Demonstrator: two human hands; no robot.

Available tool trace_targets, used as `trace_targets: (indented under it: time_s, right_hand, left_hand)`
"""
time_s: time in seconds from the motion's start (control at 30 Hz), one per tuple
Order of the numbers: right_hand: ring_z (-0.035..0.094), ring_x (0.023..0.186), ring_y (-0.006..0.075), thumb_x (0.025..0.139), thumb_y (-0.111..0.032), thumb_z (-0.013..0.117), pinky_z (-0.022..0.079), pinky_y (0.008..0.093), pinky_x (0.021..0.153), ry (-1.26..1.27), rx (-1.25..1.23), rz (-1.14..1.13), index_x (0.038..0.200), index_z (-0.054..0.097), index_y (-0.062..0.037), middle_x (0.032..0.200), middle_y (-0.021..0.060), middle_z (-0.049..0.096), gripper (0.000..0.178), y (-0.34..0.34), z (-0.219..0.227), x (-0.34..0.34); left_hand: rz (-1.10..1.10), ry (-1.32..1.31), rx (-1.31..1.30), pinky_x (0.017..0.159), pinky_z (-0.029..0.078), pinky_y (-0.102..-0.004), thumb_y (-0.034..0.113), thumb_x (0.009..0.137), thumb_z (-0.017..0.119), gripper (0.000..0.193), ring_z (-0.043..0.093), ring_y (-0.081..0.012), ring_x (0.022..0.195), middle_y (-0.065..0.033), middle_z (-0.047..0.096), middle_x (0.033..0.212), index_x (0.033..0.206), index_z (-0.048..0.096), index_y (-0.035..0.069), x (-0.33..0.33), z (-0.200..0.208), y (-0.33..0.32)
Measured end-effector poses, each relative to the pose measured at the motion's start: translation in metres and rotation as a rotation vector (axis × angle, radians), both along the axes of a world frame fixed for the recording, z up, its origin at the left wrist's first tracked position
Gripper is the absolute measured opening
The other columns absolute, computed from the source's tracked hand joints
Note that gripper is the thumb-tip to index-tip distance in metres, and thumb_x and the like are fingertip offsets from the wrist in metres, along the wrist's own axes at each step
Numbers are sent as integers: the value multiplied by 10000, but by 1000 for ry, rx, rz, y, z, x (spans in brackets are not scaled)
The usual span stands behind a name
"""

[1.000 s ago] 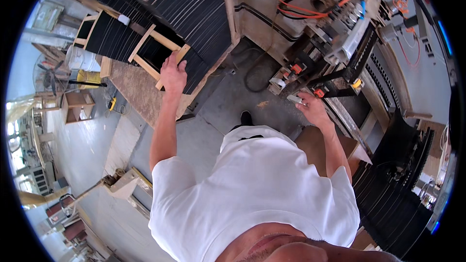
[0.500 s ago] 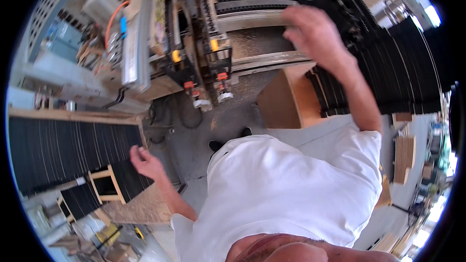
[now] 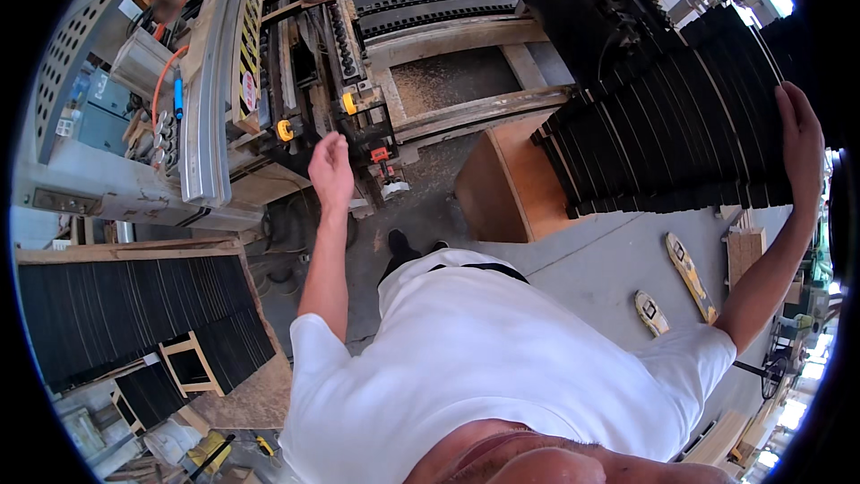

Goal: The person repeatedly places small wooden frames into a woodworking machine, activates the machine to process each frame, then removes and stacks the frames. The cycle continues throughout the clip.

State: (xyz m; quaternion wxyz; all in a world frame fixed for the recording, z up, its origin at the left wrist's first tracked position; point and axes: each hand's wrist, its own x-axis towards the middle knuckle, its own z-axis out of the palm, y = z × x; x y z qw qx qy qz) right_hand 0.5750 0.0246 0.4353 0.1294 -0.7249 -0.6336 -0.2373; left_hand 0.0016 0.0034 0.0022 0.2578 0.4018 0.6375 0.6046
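Where your right hand (image 3: 800, 130) reaches out, its fingers lie along the outer end of one long row of black panels (image 3: 667, 125); you cannot tell from this angle whether they grip or only rest there. That row stands to your right, its panels packed too tightly to count. Its long axis runs roughly left to right, rising slightly toward your right hand, while the thin pale lines between panels cross it. One brown box (image 3: 511, 179) sits at its near left end.

Your left hand (image 3: 331, 166) is near the machine (image 3: 296, 81), fingers loosely bent, no object visible in them; whether they touch it, you cannot tell. Two yellow knobs and one red-orange clamp (image 3: 380, 155) are around that hand.

Beyond your left arm, you have a second black stack (image 3: 134, 305) along a wooden table (image 3: 246, 408), with two pale wooden frames (image 3: 190, 363) near its lower edge.

Room for moving lies on the grey floor (image 3: 582, 260), between your shirt, the box and the row's lower edge. Two yellow-and-white pieces (image 3: 690, 278) lie farther right on that floor, apart from each other. Your two dark shoes show ahead, near the machine's base.
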Motion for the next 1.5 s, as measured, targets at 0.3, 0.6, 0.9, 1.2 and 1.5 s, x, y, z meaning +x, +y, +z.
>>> trace_targets:
  time_s: [0.3,0.6,0.9,1.2,1.5]
  right_hand:
    - [611,1133,208,955,-451,512,475,331,984,-122,275,75,1293,590,-186,1260,50,621,437,-6,-8,-11]
    - [641,976,320,788,16,682,513,408,837,8,83,555,1063,664,15,1037,175,664,275,-27,-48,-258]
    - [601,834,275,695,-25,736,496,366,716,302,-160,823,986,647,-53,948,95,648,306,53,-146,-332]
    - [612,853,288,810,-100,690,503,376,743,418,-214,992,976,667,-56,916,91,672,173,163,-236,-383]
    - [597,831,292,802,-179,653,468,412,765,436,-200,1449,938,665,-89,844,93,649,164,261,-342,-520]
  left_hand:
    - [115,-466,61,725,516,-242,148,931,595,248,644,-129,833,-80,674,1000,1125,605,-5,-80,17,174]
    - [151,-727,-170,1000,444,-456,433,938,565,642,530,-336,1192,-195,517,1327,1368,400,-15,-174,-6,346]
    - [226,-985,62,889,535,-482,363,931,589,597,575,-365,1051,-207,524,1184,1280,393,-79,-207,-36,440]
    - [239,-1085,96,814,592,-456,188,923,617,479,612,-363,1001,-204,521,1189,1265,399,-68,-189,-44,359]
    - [-50,-970,124,860,448,-375,121,938,514,267,579,-194,1056,-41,611,1121,1202,541,90,-94,-30,178]
